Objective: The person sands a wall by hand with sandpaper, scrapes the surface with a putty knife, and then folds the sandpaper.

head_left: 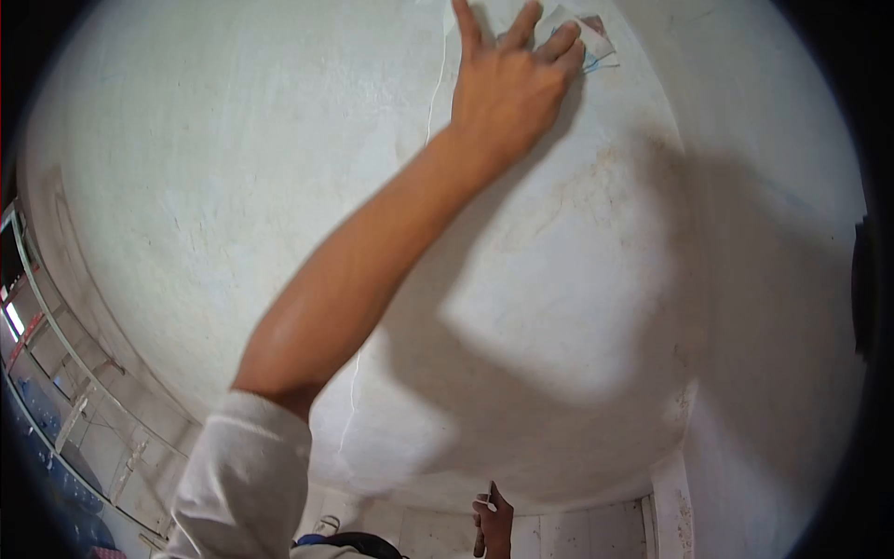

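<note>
My left hand (517,84) reaches high up the pale wall (233,177), palm toward the surface and fingers spread. Under the fingers on its right side it holds a creased, folded piece of paper (599,42) against the plaster. Part of that paper is hidden by the fingers, and its underside does not show. Low in the view, my right hand (499,526) is closed around a small hand tool (480,540) with a brownish handle. The tool looks like a scraper, but its working end is too small to make out.
A thin crack (354,391) runs down the wall, with brownish stains right of it. The wall meets another at a corner on the right. A metal frame (56,373) stands at left, with blue plastic items (42,410) behind. A dark object (861,284) sits at the right edge.
</note>
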